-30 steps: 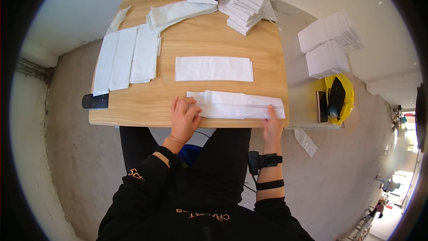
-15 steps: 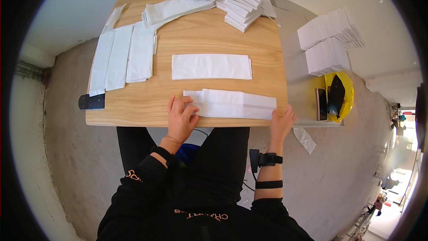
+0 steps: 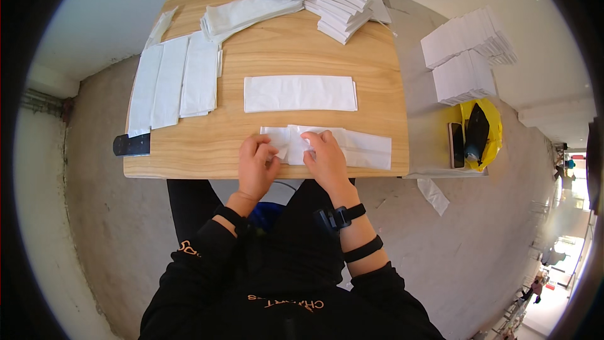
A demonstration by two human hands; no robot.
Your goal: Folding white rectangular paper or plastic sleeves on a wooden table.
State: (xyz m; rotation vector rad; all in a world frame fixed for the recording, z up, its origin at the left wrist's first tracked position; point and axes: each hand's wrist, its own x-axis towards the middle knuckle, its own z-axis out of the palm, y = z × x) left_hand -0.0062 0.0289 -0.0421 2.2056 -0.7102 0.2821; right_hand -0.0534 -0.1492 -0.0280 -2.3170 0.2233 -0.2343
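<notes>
Along the near edge of the wooden table [image 3: 302, 44] lies a thin, slightly shiny white folded strip [image 3: 371, 151], long side across, with a lengthwise seam. My left hand [image 3: 257, 162] is curled at its left end, fingers closed on the film there. Toward the middle of the strip, my right hand [image 3: 327, 162] bends over it with thumb and fingers pinching the film. Both fingertips are partly hidden. Just beyond, a flat white folded stack [image 3: 301, 93] lies parallel to the strip.
White folded stacks [image 3: 168, 82] lie at the left, with a longer white pile [image 3: 251, 12] behind. White envelope-like packets [image 3: 349, 3] are heaped at the far right. On the grey side surface are more white packets [image 3: 462, 75], a phone [image 3: 456, 145] and a yellow bag [image 3: 496, 141].
My right hand has left the strip's right end and moved left to its middle, near my left hand. The left hand stays at the left end.
</notes>
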